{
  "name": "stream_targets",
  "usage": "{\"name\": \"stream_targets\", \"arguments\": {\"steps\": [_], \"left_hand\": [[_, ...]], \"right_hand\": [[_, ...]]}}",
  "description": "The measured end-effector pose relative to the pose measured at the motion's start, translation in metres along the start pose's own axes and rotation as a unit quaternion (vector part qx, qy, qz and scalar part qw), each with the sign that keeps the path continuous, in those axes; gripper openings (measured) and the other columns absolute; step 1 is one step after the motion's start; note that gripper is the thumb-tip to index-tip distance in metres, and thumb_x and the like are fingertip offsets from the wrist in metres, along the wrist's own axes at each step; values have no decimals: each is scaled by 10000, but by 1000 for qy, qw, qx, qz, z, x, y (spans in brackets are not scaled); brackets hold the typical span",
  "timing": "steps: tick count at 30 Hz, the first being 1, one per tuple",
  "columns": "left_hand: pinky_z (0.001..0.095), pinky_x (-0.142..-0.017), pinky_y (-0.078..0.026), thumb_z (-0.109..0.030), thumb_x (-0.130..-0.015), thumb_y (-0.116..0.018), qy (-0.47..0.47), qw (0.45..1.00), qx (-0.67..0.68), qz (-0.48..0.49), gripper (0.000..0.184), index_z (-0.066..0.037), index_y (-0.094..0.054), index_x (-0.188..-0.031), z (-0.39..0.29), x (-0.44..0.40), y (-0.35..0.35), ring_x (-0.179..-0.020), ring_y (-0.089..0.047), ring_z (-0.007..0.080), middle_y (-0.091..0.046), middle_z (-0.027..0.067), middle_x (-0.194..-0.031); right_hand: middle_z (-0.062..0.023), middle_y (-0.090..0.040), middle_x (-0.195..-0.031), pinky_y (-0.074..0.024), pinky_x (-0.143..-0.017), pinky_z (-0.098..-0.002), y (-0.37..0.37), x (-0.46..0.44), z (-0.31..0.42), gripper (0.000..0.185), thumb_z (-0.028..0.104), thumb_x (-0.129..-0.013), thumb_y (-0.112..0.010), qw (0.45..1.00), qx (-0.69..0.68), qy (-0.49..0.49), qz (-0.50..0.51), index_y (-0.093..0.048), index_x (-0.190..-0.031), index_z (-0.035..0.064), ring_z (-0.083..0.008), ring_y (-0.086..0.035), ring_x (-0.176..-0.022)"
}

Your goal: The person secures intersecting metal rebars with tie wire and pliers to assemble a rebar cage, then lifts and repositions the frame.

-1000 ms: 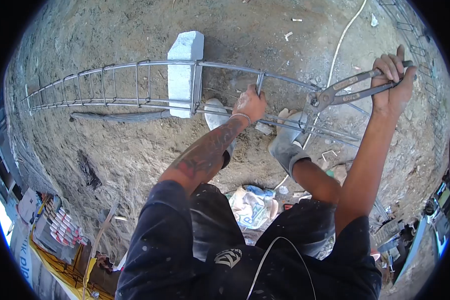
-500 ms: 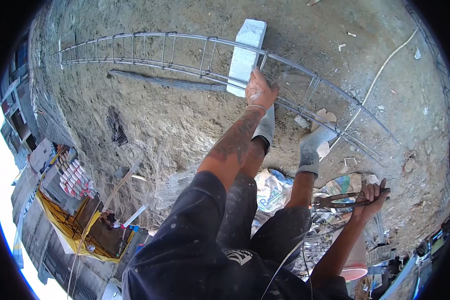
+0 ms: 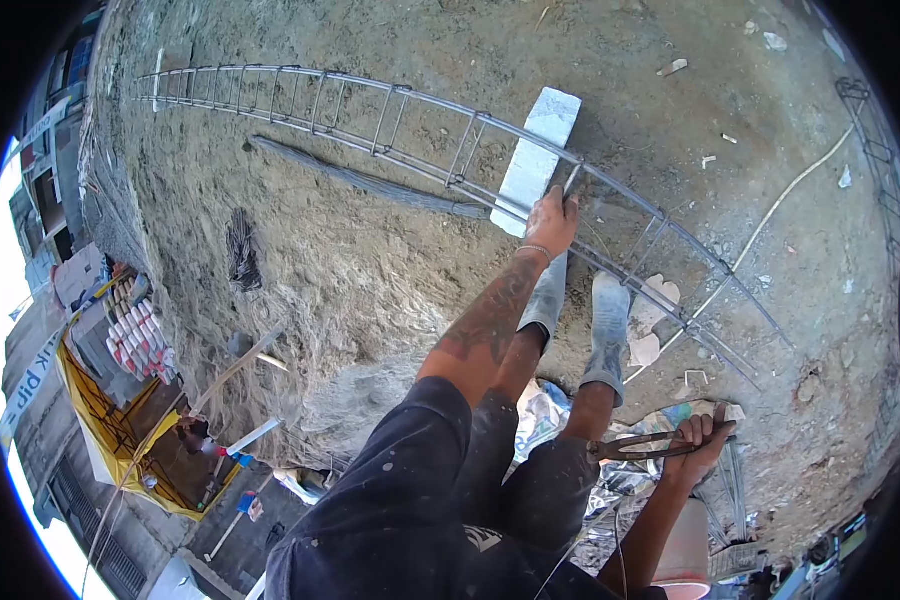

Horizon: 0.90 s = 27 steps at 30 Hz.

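In the head view, a long steel cage lies across a pale block on the ground, apparently propped so its bars stay off the dirt. The left hand has its fingers closed round a cross-tie just beside the block's near right edge, probably steadying the frame. The right hand grips long-handled pliers by the right knee, well apart from the cage, perhaps keeping them clear.

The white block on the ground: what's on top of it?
The steel frame crosses over the white block, and the left hand grips the frame beside it. The strips directly beneath the frame's bars, and the block's underside, are covered from view.
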<state>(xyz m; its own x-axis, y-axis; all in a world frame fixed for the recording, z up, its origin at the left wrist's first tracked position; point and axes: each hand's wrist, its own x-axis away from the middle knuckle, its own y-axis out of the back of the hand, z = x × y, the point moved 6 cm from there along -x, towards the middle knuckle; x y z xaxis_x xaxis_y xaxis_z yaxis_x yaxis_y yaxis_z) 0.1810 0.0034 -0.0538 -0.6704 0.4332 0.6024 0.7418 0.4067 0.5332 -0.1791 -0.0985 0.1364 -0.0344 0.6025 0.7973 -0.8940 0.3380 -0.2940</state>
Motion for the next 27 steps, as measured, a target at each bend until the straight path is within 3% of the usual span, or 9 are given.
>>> {"name": "stream_targets", "arguments": {"steps": [4, 7, 10, 13, 14, 16, 17, 24, 27], "left_hand": [[429, -797, -397, -232, -821, -527, -216, 951, -76, -208, 297, 29, -529, -960, -42, 60, 50, -885, -500, 364, -535, 202, -906], [373, -813, -417, -355, -840, -543, -45, 986, 153, 56, 429, 15, -516, -1055, -31, 114, 31, -943, -536, 292, -567, 166, -979], [354, -844, -441, -428, -853, -527, 323, 774, 428, 335, 488, -10, -505, -1106, -50, 211, 7, -963, -575, 218, -577, 114, -1047], [342, -804, -472, -410, -853, -532, 438, 688, 474, 333, 482, -10, -490, -1119, -62, 266, -4, -915, -598, 204, -583, 102, -1028], [342, -804, -472, -410, -853, -532, 436, 689, 472, 335, 482, -10, -490, -1119, -68, 274, -2, -915, -598, 204, -583, 102, -1028], [306, -771, -485, -415, -855, -526, 395, 799, 394, 223, 497, -5, -477, -1131, -67, 270, 26, -922, -594, 187, -583, 101, -1033], [278, -702, -514, -394, -841, -559, 377, 804, 406, 216, 517, 32, -482, -1125, -72, 270, 38, -767, -629, 193, -593, 98, -957], [287, -728, -499, -349, -876, -523, 262, 816, 345, 383, 472, -9, -447, -1195, -64, 278, 78, -856, -601, 169, -574, 101, -1031], [353, -870, -425, -427, -869, -488, 375, 749, 515, 182, 592, 8, -358, -1247, -35, 290, 89, -997, -526, 223, -505, 137, -1128]], "right_hand": [[11, -361, -640, -306, -446, -206, -8, 0, 2, 375, 347, -926, -423, 999, 16, 16, -31, -533, -1069, 18, -73, -307, -523], [14, -367, -651, -305, -471, -204, -39, -6, -1, 367, 356, -917, -441, 999, 31, 20, -12, -515, -1069, 30, -71, -309, -531], [16, -373, -666, -307, -522, -213, -86, -2, -14, 361, 372, -909, -452, 998, 58, 20, 32, -477, -1069, 49, -73, -315, -555], [11, -391, -680, -324, -582, -258, -130, 15, -25, 377, 409, -892, -469, 985, 113, 78, 103, -454, -1041, 63, -94, -344, -589], [8, -398, -685, -328, -600, -271, -145, 25, -27, 380, 418, -889, -470, 978, 133, 100, 127, -449, -1031, 66, -100, -355, -600], [-12, -416, -672, -362, -580, -286, -159, 42, -25, 332, 365, -923, -420, 977, 133, 116, 118, -449, -1003, 44, -111, -396, -590], [-14, -418, -672, -367, -584, -288, -167, 49, -28, 333, 364, -922, -421, 968, 140, 107, 176, -447, -1008, 44, -113, -405, -597], [1, -409, -698, -352, -602, -285, -179, 58, -44, 309, 363, -909, -460, 976, 110, 29, 187, -466, -1028, 77, -101, -389, -589], [9, -400, -692, -342, -597, -277, -188, 66, -64, 308, 363, -912, -455, 980, 105, 37, 164, -468, -1025, 76, -95, -362, -571]]}}
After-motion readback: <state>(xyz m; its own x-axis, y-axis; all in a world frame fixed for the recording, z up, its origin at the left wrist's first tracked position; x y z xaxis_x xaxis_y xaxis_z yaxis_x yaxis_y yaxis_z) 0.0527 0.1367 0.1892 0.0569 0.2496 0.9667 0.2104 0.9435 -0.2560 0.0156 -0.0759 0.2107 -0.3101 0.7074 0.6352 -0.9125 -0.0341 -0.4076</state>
